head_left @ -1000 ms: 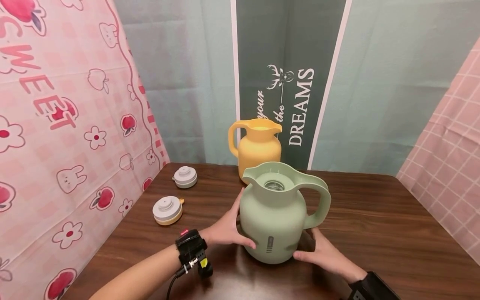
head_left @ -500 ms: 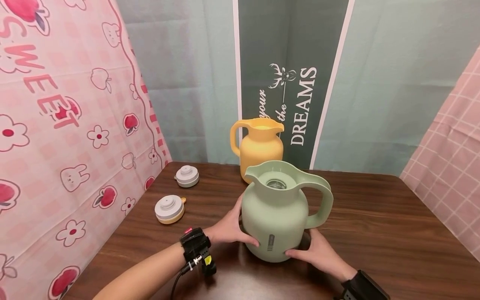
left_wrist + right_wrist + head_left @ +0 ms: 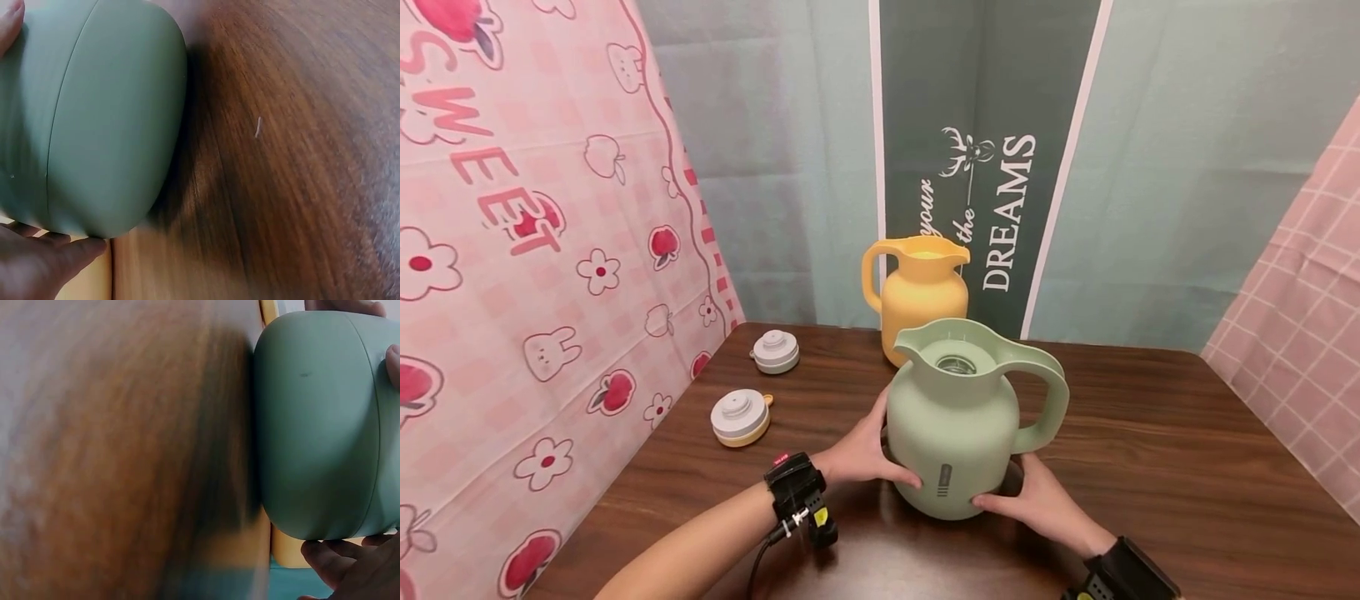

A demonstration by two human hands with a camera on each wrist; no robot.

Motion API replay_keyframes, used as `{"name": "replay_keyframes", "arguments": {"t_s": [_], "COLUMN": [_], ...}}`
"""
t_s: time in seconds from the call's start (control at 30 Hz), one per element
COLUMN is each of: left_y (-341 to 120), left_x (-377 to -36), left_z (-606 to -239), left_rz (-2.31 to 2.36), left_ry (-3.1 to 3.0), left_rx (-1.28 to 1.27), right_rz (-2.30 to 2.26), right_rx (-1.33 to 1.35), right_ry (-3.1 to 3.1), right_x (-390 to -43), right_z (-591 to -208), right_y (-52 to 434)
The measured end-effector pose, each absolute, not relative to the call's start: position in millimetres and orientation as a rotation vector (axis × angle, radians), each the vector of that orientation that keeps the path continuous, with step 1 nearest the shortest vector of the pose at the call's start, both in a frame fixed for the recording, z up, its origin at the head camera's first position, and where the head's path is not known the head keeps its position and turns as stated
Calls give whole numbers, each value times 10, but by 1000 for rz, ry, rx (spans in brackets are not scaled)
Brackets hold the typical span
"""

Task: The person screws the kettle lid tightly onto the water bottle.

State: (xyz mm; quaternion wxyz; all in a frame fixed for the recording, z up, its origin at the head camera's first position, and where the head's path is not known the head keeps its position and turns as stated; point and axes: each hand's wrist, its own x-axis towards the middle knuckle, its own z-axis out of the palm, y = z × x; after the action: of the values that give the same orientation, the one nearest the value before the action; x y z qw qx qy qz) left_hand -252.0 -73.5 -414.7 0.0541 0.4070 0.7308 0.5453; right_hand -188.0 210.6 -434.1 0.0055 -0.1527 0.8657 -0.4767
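A pale green thermal jug (image 3: 955,417) stands nearly upright near the middle of the table, its spout to the left and its loop handle to the right. No lid covers its round inner mouth. My left hand (image 3: 863,452) grips its left side, thumb across the front and fingers behind. On the lower right, below the handle, my right hand (image 3: 1043,504) holds the body with its thumb on the front. Both wrist views show the jug's base close to the wood, with a dark shadow beside it. The far fingertips (image 3: 325,559) press the back of the body.
Right behind the green jug stands a yellow jug (image 3: 923,296), partly hidden by it. Two round lids lie at the left: a white one with yellow trim (image 3: 741,417) and, farther back, a white and grey-green one (image 3: 775,352). Printed cloths hang around the brown wooden table (image 3: 1150,433).
The green jug has shifted slightly away from me, with both hands staying on it. My right thumb has slid a little left across its front. The head view has swung slightly.
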Motion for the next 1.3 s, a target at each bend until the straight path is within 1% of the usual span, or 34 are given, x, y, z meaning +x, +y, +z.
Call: {"name": "replay_keyframes", "arguments": {"t_s": [0.17,0.33,0.57,0.83,1.0,1.13,1.3], "left_y": [-807,-968,-1316,-1752,-1937,-2056,-2170], "left_x": [-2517,-2571,-2773,-3095,-3341,-3518,-3708], "left_z": [-4176,-4023,-3770,-3606,-3645,-3736,-3839], "left_rz": [1644,1657,1497,1215,941,743,726], "left_ry": [2253,2360,2727,2971,3092,3154,3159], "left_rx": [1121,940,703,549,469,271,43], "right_rz": [-1465,-1431,-1412,-1450,-1477,-1480,-1476], "right_rx": [-510,-521,-513,-450,-448,-434,-416], "right_ry": [2738,2757,2747,2657,2643,2636,2647], "right_x": [-1873,-1864,-1862,-1837,-1830,-1832,-1834], "right_z": [-4331,-4291,-4255,-4185,-4175,-4188,-4181], "right_y": [2112,2134,2157,2153,2155,2148,2143]}}
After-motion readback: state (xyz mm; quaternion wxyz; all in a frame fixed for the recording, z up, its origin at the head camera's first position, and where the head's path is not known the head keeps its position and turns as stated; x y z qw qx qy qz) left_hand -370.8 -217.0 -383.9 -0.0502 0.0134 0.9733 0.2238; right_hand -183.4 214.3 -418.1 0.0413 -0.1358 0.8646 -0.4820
